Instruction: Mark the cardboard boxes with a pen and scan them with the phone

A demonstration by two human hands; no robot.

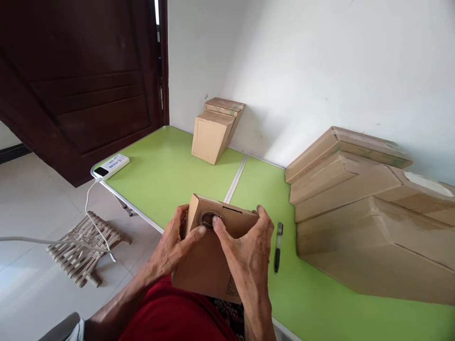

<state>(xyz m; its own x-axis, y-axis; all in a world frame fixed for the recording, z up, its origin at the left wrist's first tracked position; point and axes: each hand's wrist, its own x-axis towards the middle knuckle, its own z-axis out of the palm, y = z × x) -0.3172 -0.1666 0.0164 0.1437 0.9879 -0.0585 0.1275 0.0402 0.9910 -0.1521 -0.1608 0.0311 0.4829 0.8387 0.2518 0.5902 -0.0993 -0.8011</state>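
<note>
A brown cardboard box (209, 265) is held up in front of my body at the table's near edge. My left hand (181, 237) grips its left side, the thumb lying on the front face beside a round dark hole (208, 219). With its fingers around the right edge, my right hand (245, 241) holds the box too, and its thumb tip presses at the hole's rim. A narrow dark slot (232, 210) shows near the top edge. The fingers behind the box are mostly hidden. To the right of my right hand, a pen (278, 247) lies on the table.
The green folding table (159, 180) stands against a white wall. Two cardboard boxes (211, 137) stand at the back; several larger ones (341, 241) are stacked at right. A white device (115, 166) with a cable sits at the left corner. A woven stool (85, 248) is on the floor.
</note>
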